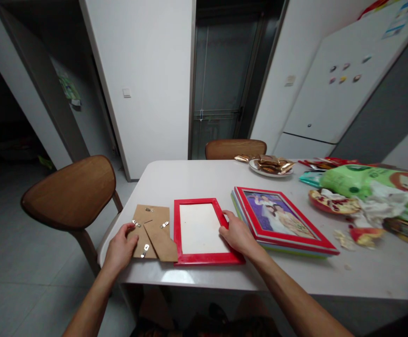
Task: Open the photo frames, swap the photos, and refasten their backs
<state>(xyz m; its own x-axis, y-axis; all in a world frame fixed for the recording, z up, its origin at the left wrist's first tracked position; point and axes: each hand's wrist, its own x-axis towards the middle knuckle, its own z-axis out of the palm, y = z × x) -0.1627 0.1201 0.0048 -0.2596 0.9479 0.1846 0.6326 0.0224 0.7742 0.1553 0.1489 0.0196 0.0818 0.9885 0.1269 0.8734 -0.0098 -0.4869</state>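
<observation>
A red picture frame (pixel 209 258) lies flat near the table's front edge, a plain white surface (pixel 199 228) showing inside it. My right hand (pixel 237 232) grips its right side, fingers bent over the red border. To the left is a brown backing board (pixel 160 215) with small metal clips and a folded stand flap (pixel 162 243); the flap's corner reaches the frame's left side. My left hand (pixel 120 248) holds the board's left edge, fingers curled there. Right of the frame sits a stack of picture frames, topped by a red one (pixel 295 241) with a photo of people.
A plate (pixel 284 174) of wrapped snacks stands at the back of the white table (pixel 176 180). Fruit peel (pixel 333 203), crumpled tissue (pixel 382 206) and a green packet (pixel 351 180) lie at right. Brown chairs stand left (pixel 72 194) and behind (pixel 235 149).
</observation>
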